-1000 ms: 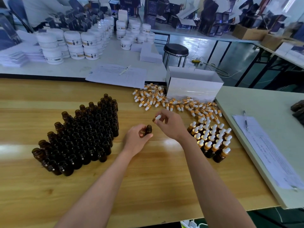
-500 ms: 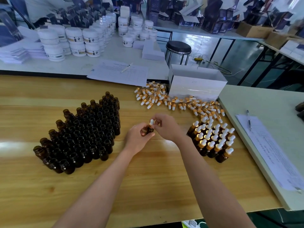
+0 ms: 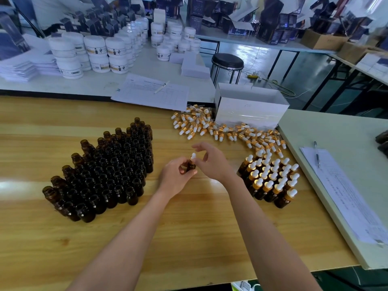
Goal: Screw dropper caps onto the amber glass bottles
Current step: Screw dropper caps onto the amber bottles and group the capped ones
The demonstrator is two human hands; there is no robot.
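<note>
My left hand (image 3: 175,175) grips a small amber bottle (image 3: 191,167) above the wooden table (image 3: 189,227). A dropper cap (image 3: 192,156) with a white bulb and gold collar sits on the bottle's neck. My right hand (image 3: 212,161) pinches that cap with thumb and fingers, its other fingers spread. A block of several open amber bottles (image 3: 105,173) stands to the left. Several capped bottles (image 3: 273,179) stand to the right. Loose dropper caps (image 3: 220,129) lie in a heap behind my hands.
A white box (image 3: 249,110) stands behind the loose caps. A pale board (image 3: 340,164) with a paper form (image 3: 344,194) and pen (image 3: 317,154) lies at the right. Papers, white jars (image 3: 98,53) and a black stool (image 3: 227,61) are further back.
My right hand brought the cap from beside the bottle down onto its neck. Both hands have come together on the bottle.
</note>
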